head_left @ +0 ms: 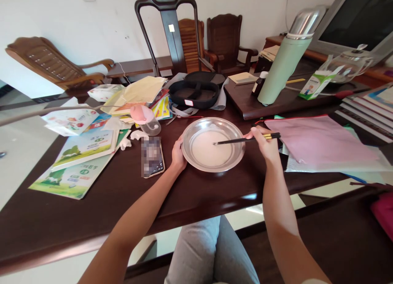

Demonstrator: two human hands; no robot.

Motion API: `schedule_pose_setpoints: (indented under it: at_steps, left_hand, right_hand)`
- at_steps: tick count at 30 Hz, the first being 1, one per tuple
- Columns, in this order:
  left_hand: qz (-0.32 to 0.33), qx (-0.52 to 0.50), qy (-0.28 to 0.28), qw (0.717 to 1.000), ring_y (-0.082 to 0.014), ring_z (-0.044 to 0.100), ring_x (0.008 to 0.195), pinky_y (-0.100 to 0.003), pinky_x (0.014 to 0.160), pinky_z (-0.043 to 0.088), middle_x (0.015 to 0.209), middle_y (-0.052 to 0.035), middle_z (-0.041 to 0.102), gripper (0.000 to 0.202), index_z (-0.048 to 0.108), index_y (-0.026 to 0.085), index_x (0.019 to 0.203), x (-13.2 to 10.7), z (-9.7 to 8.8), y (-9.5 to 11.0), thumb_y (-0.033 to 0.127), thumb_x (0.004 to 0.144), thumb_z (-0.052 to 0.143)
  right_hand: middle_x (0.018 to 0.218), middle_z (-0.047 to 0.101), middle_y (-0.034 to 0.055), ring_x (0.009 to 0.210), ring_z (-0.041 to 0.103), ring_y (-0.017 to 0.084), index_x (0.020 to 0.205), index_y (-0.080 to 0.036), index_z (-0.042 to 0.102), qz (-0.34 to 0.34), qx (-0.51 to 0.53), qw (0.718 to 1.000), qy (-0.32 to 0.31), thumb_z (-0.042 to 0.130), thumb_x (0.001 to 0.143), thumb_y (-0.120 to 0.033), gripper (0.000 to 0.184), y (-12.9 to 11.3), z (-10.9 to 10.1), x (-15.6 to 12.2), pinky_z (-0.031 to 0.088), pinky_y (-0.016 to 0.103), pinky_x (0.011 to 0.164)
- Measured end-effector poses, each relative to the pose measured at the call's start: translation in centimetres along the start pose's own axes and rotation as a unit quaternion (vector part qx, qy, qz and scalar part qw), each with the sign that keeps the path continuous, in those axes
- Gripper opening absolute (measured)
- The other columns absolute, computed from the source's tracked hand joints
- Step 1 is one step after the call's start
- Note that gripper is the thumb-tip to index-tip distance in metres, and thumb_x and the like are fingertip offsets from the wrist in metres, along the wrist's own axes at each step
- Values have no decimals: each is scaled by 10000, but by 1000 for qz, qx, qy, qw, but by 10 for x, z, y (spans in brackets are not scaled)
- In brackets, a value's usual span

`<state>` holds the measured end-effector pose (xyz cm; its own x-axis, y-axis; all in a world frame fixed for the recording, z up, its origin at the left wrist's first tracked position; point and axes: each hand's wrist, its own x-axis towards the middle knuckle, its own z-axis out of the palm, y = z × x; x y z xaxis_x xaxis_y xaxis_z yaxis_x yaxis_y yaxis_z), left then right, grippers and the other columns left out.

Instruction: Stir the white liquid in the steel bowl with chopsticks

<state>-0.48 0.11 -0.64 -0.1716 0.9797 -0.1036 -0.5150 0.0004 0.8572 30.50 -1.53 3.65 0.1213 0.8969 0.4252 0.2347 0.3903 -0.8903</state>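
Note:
A round steel dish [236,130] holding a pale, milky liquid stands on the dark wooden table [129,202] in front of me. My left hand [178,155] grips the dish's left rim, fingers curled around it. My right hand [265,143] is closed on a pair of dark chopsticks [242,140] with yellow bands, held nearly level. Their tips reach into the liquid near the dish's middle.
A phone [152,156] lies just left of the dish, beyond it books [82,153] and papers. A pink mesh folder [319,143] lies to the right. Behind stand a black case [196,93], a green thermos [284,63], a glass kettle [348,65] and wooden chairs [224,40].

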Motion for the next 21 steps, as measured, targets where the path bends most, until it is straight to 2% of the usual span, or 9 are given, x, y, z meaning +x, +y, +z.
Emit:
schedule_pose_setpoints:
  at_steps: [3, 6, 8, 11, 13, 15, 18, 21]
  left_hand:
    - [-2, 2, 2, 1000, -370, 762, 1364, -445, 1201, 577, 1147, -71, 895, 392, 848, 228, 1126, -1, 1, 1, 394, 789, 738]
    - [0, 1, 0, 1000, -372, 763, 1367, -450, 1209, 572, 1167, -71, 894, 415, 849, 231, 1159, -2, 3, 2, 400, 793, 752]
    - [1, 1, 3, 1000, -369, 765, 1363, -447, 1215, 567, 1171, -73, 896, 417, 858, 228, 1166, -2, 4, 2, 391, 798, 747]
    - [-2, -1, 8, 1000, -372, 767, 1353, -451, 1203, 577, 1158, -72, 899, 420, 870, 223, 1174, -2, 4, 3, 374, 810, 722]
    - [-4, -1, 8, 1000, -372, 771, 1341, -448, 1193, 583, 1149, -69, 900, 427, 872, 219, 1175, -2, 4, 3, 368, 807, 715]
    - [-5, 0, 7, 1000, -370, 777, 1324, -441, 1181, 586, 1145, -68, 900, 439, 870, 214, 1178, -2, 3, 3, 367, 797, 715]
    - [-2, 1, 3, 1000, -367, 777, 1324, -438, 1173, 589, 1157, -66, 899, 458, 862, 222, 1202, -2, 3, 3, 368, 795, 714]
    - [3, 5, 3, 1000, -370, 766, 1351, -441, 1190, 576, 1175, -67, 896, 448, 854, 230, 1193, -2, 3, 2, 382, 792, 724]
  right_hand:
    - [649, 761, 36, 701, 795, 291, 599, -301, 715, 7, 12, 1000, -27, 738, 923, -908, 688, -4, -3, -2, 645, 479, 827]
    - [743, 823, 49, 781, 827, 292, 662, -297, 786, 7, 5, 995, -103, 758, 921, -892, 650, -9, 4, -4, 647, 462, 843]
    - [827, 864, 57, 857, 839, 296, 725, -300, 828, -1, -8, 993, -121, 759, 917, -896, 630, -8, 9, -4, 644, 454, 860]
    - [818, 862, 53, 875, 834, 300, 727, -305, 812, -9, -24, 997, -68, 749, 918, -906, 634, -4, 9, -1, 639, 467, 892]
    - [737, 814, 39, 792, 820, 290, 671, -300, 766, -7, -12, 1000, -15, 744, 925, -901, 653, -1, 4, 0, 641, 466, 867]
    - [662, 758, 29, 703, 798, 275, 615, -294, 726, -5, 11, 1000, 6, 744, 931, -892, 677, -1, -1, 0, 639, 452, 810]
    - [659, 765, 36, 683, 799, 273, 610, -289, 746, 3, 26, 999, -48, 764, 930, -873, 666, -5, 0, -3, 637, 435, 763]
    - [779, 847, 53, 801, 840, 290, 697, -293, 814, 5, 10, 993, -113, 773, 927, -868, 621, -8, 9, -4, 653, 440, 813]
